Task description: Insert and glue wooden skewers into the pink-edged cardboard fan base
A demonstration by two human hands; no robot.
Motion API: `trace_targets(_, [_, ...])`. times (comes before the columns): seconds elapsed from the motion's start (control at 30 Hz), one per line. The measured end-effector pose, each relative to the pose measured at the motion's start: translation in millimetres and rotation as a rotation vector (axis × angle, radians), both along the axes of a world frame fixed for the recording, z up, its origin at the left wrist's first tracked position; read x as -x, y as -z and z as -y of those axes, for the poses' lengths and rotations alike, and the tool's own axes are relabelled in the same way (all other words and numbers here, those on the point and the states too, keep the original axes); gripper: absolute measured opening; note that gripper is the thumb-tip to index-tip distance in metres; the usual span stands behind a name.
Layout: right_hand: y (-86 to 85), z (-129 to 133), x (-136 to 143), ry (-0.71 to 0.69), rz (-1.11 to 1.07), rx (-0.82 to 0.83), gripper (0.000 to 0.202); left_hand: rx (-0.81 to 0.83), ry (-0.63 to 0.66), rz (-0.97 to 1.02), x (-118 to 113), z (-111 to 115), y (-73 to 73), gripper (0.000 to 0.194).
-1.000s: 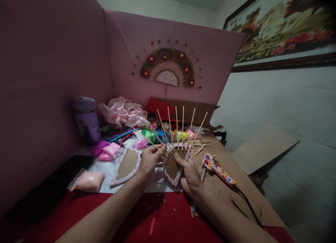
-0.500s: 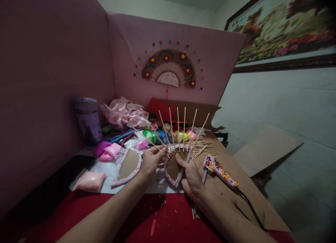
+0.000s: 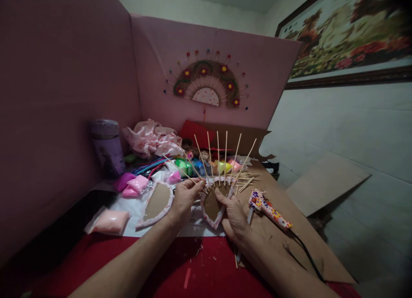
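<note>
A cardboard piece (image 3: 211,208) edged with pink-and-white cloth is held up in front of me, several thin wooden sticks (image 3: 218,158) fanning out from its top. With thumb and fingers together, my left hand (image 3: 188,199) pinches the lower end of the leftmost wooden stick (image 3: 180,169) at the piece's edge. My right hand (image 3: 234,214) grips the right side of the cardboard piece, its thumb lying across the front. Left of my left hand lies a second cloth-edged cardboard piece (image 3: 158,202). A flower-patterned glue gun (image 3: 270,210) rests to the right of my right hand.
Loose wooden sticks (image 3: 246,181) lie on a brown cardboard sheet (image 3: 302,246). Bags of coloured clay (image 3: 111,220) and crumpled cloth (image 3: 151,137) sit left and behind, near a purple tumbler (image 3: 107,147). A decorated fan (image 3: 206,83) hangs on the pink panel.
</note>
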State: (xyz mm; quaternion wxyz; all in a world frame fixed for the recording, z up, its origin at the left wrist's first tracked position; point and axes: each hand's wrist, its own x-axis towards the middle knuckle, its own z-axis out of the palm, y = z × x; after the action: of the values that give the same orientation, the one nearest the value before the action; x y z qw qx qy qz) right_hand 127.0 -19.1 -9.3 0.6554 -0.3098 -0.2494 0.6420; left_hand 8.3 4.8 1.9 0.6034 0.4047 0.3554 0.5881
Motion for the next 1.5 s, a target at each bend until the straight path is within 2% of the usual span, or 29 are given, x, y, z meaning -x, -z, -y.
trace_targets(1.5, [0.5, -1.2, -0.6, -0.008, -0.055, 0.031, 0.04, 0.001, -0.012, -0.001, -0.4, -1.7, 2.4, 0.034])
